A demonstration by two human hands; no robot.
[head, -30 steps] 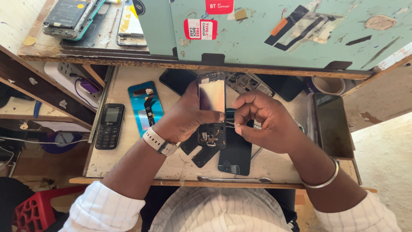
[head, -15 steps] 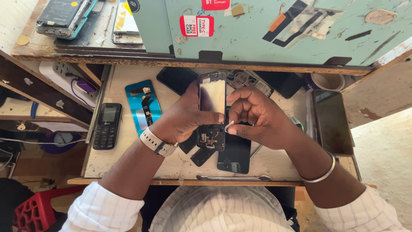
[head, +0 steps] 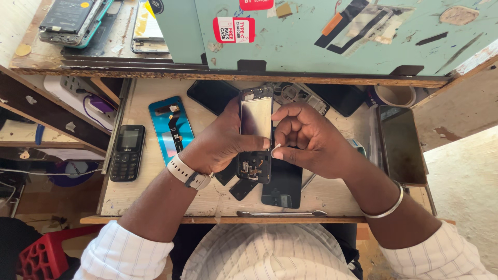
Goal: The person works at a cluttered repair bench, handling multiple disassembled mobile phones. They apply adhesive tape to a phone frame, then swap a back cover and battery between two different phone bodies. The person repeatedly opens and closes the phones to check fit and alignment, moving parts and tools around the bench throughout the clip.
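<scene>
Over the near middle of the bench, my left hand [head: 220, 142] still clamps the opened phone frame [head: 256, 134]; my right hand [head: 306, 140] has shifted onto its right edge, fingertips pinched together there.

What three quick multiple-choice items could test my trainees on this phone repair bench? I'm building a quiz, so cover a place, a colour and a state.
1. Where does the keypad phone lie?
A. To the left of the blue back cover
B. Under the tweezers
C. In the right hand

2. What colour is the wristwatch strap?
A. Red
B. White
C. Green

3. How is the opened smartphone held?
A. Lying untouched on the table
B. Gripped in the left hand, raised over the table
C. Closed inside a box

Answers: 1 A, it lies beside the cover at the table's left edge. 2 B, the band on the left wrist is white. 3 B, the left thumb crosses its frame while the right hand pinches at its edge.
</scene>
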